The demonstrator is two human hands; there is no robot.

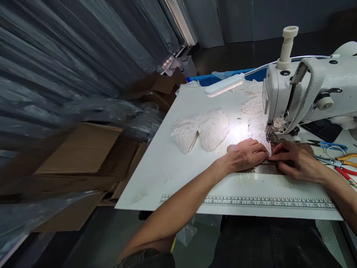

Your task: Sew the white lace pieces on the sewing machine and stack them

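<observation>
A strip of white lace (261, 138) lies under the needle area of a white sewing machine (279, 96). My left hand (247, 154) presses down at the lace's near left side, fingers bent and held together at its edge. From the right, my right hand (297, 160) pinches the near tip of the lace just in front of the presser foot (268, 137). Both hands rest over the brownish machine bed plate (259, 169), their fingertips almost meeting. The fingers partly hide the lace end. More lace trails back behind the needle.
A folded stack of white lace (201, 128) lies on the white table (156, 167) to the left. Scissors and snips with blue (333, 145), orange and red handles lie at right. A lit lamp (224, 85) hangs over the table. Cardboard boxes (80, 149) stand left; a printed ruler (251, 203) runs along the front edge.
</observation>
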